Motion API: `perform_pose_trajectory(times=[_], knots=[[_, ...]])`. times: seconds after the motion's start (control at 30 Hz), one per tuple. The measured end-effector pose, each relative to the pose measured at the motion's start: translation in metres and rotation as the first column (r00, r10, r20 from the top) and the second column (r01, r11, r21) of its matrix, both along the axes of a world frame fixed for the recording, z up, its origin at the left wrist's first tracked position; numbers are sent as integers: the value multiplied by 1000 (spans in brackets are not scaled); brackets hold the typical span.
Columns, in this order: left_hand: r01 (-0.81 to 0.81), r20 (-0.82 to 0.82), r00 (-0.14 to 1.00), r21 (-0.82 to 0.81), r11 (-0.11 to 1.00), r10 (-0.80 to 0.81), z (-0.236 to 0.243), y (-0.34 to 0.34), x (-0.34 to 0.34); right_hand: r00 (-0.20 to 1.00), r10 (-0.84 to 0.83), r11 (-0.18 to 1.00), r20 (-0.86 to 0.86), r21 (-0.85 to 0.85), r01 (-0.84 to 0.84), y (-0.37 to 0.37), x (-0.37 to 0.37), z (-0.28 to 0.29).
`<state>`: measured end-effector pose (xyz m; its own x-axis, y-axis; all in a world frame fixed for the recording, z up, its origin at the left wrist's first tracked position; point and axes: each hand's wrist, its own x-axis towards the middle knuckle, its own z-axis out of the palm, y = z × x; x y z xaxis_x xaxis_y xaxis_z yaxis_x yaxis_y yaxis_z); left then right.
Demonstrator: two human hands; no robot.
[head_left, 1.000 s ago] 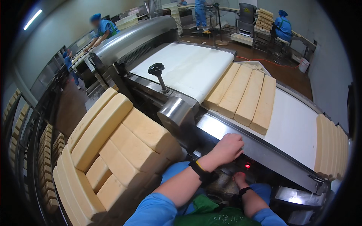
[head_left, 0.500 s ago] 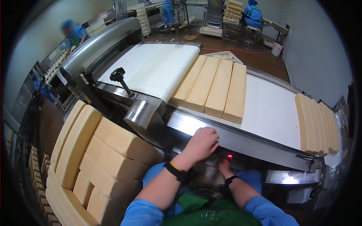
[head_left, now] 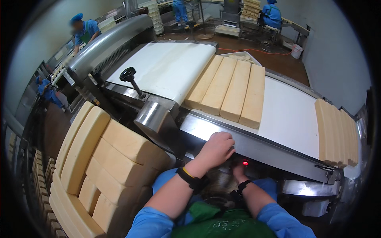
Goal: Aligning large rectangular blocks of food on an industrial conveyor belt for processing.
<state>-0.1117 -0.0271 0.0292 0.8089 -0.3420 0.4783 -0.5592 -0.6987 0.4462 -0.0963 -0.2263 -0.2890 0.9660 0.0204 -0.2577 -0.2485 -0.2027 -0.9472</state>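
Note:
My left hand point(head_left: 216, 148) is curled at the steel side rail point(head_left: 278, 146) of the conveyor; what its fingertips hold is hidden. Lower down, my right hand point(head_left: 239, 171) reaches under the rail beside a red light point(head_left: 245, 163), its fingers dim and partly hidden. Several long pale blocks point(head_left: 232, 89) lie side by side on the white belt point(head_left: 289, 111) in front of me, with another row point(head_left: 331, 131) at its right end. To my left a stack of similar blocks point(head_left: 115, 162) stands close by.
A raised belt point(head_left: 158, 67) has a black knob point(head_left: 127, 74) and curved steel housing point(head_left: 109, 37). Co-workers point(head_left: 83, 31) work at the back left, far left point(head_left: 49, 93), back centre point(head_left: 180, 12) and back right point(head_left: 272, 16). A tray of scraps point(head_left: 242, 56) sits behind the belt.
Over the last second the view has turned, shifting the scene left and upward, then slightly back. Both hands stay at much the same places on and under the rail.

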Motion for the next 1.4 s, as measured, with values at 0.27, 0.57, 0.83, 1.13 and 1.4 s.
perform_pose_trajectory(times=[0.27,0.57,0.83,1.13,1.4], knots=[[-14,-19,1000,25,1000,15,-10,0,3,985,11,978,-174,208,25,-1,29,-45],[-18,6,1000,6,1000,18,-10,-3,1,972,-86,806,-219,558,197,8,35,-57],[-28,4,1000,23,999,28,-10,-3,1,955,-119,495,-271,818,294,20,35,-39],[-34,-7,999,5,999,34,-12,5,6,947,66,998,-315,34,-59,13,21,-11],[-101,201,970,-174,980,136,7,23,2,488,852,488,-189,-48,-872,10,-41,150]])
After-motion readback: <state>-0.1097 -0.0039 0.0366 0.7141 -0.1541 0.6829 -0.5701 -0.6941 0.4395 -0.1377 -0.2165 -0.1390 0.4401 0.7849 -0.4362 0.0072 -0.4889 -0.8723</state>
